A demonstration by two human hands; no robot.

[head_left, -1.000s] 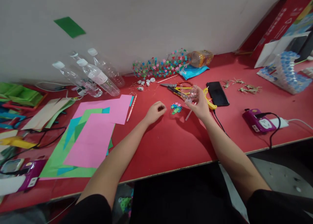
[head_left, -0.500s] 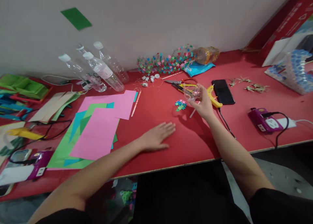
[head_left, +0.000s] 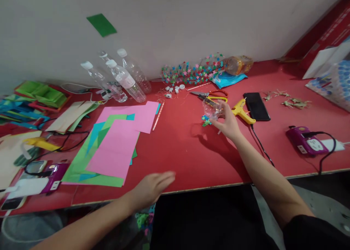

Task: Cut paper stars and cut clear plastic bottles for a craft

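My right hand grips a clear plastic piece, seemingly cut from a bottle, and holds it above the table. Small star cut-outs in blue and green lie just beside it, partly covered by the piece and my fingers. Behind it are scissors with orange-red handles and a yellow-handled tool partly hidden by the plastic. A yellow glue gun lies right of my hand. Slightly blurred, my left hand is at the table's front edge, its fingers stretched out and holding nothing.
Coloured paper sheets lie left on the red table. Plastic bottles and a star-covered bottle form are along the wall. At right are a phone and a purple power socket with a cord.
My left hand has drawn back from the table's middle toward the front edge. My right hand, still gripping the clear piece, now partly covers the stars. The view has shifted slightly.
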